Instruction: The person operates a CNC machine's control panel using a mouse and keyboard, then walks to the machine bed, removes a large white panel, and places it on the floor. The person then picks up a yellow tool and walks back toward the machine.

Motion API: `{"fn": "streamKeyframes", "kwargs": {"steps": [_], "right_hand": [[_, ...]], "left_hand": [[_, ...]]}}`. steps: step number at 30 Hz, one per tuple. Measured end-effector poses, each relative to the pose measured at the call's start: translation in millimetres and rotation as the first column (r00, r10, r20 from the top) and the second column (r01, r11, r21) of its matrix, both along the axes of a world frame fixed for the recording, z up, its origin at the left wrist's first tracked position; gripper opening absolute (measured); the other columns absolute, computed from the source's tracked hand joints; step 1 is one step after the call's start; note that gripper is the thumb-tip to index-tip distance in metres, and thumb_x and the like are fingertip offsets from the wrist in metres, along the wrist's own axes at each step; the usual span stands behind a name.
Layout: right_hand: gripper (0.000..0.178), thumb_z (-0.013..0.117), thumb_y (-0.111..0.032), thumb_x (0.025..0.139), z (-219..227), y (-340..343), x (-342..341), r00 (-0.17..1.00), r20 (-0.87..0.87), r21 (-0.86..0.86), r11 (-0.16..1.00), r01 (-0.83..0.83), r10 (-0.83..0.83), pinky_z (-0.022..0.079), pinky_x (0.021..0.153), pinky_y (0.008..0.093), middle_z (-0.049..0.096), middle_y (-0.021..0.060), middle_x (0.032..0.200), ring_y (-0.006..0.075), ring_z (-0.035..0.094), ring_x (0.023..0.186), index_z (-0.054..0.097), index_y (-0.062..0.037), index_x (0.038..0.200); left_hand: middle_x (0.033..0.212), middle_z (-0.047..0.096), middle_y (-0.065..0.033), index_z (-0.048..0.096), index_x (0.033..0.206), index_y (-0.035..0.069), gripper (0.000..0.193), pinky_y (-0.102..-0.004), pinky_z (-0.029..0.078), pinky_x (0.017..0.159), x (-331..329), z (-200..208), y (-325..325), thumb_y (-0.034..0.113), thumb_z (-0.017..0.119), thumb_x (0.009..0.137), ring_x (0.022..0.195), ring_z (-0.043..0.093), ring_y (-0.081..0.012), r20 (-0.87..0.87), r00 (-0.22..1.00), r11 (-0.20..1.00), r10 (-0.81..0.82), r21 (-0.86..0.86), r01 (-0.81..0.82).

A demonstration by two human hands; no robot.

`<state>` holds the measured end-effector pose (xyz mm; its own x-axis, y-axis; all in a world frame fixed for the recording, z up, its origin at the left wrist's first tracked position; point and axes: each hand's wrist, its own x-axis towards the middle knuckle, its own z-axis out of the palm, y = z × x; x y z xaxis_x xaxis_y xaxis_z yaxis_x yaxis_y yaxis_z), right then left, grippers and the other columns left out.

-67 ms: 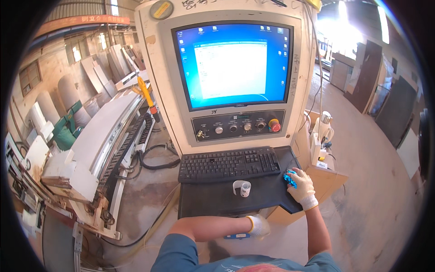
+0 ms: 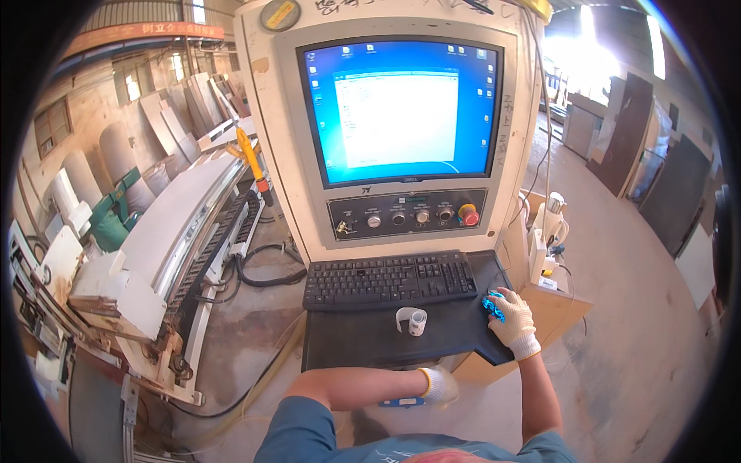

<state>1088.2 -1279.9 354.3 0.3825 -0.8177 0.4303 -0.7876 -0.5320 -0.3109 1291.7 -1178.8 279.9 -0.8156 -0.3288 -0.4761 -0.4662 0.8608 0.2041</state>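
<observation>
Blue mouse (image 2: pixel 494 307) — under the gloved right hand (image 2: pixel 514 320) — beside black keyboard (image 2: pixel 391 279)

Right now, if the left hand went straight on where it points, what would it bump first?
Probably the right forearm: the left hand points rightward, toward it. Depth is unclear in this one view, though, so it might miss, passing under or in front.

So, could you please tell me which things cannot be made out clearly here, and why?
In the head view:
Left hand: its fingers are blurred, so its grip is unclear.
Blue flat thing: partly hidden by the left forearm.
Blue mouse: partly covered by the right hand.
Screen: its text is too small and washed out.
</observation>
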Motion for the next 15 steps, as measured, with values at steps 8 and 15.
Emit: {"fn": "streamKeyframes", "kwargs": {"steps": [8,15], "right_hand": [[0.049,0.080,-0.015,0.074,0.6,2.5,0.8,0.999,0.011,-0.050,0.998,-0.049,0.050,0.051,0.106,0.0491,0.066,0.0112,0.141,0.0352,0.062,0.129,0.076,-0.0146,0.123],[0.049,0.080,-0.014,0.073,0.4,1.0,0.8,0.997,0.015,-0.046,0.996,-0.074,0.075,0.051,0.105,0.0490,0.066,0.0114,0.141,0.0349,0.063,0.129,0.077,-0.0139,0.122]], "left_hand": [[0.108,0.080,-0.0173,0.082,0.112,0.008,0.034,-0.0546,0.059,0.085,1.2,0.8,-7.8,0.031,0.070,0.089,0.103,0.077,-0.0387,-0.016,1.000,0.998,0.020,0.067,-0.019],[0.109,0.080,-0.0168,0.081,0.112,0.009,0.033,-0.0541,0.059,0.087,2.6,7.1,-5.0,0.031,0.071,0.089,0.104,0.076,-0.0387,-0.013,0.999,0.997,0.033,0.074,-0.032]]}}
